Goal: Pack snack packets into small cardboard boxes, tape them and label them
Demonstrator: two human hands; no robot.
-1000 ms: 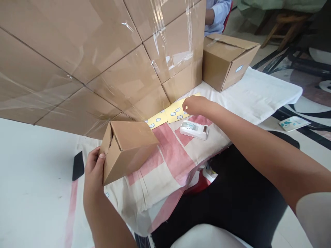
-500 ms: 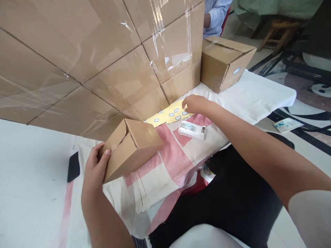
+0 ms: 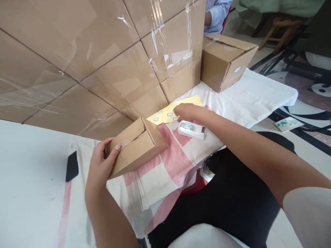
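Over the cloth-covered surface (image 3: 178,155), left of centre, the small box (image 3: 137,150) has just turned, bringing its seam (image 3: 132,139) more upward, in the wide thumb-and-finger clasp of the left hand (image 3: 101,162), while the right hand (image 3: 186,112), shifted leftward, curls over the yellow sheet (image 3: 197,100), its hold unclear.

The left forearm (image 3: 112,217) rises from the view's bottom edge, its wrist nearly straight, and the left hand (image 3: 102,159) grips with the thumb (image 3: 114,156) parted from the fingers. The right forearm (image 3: 248,155) stretches across from the right, farther forward; the right hand (image 3: 187,112) points leftward, back up, fingers curled downward, fingertips partly hidden.
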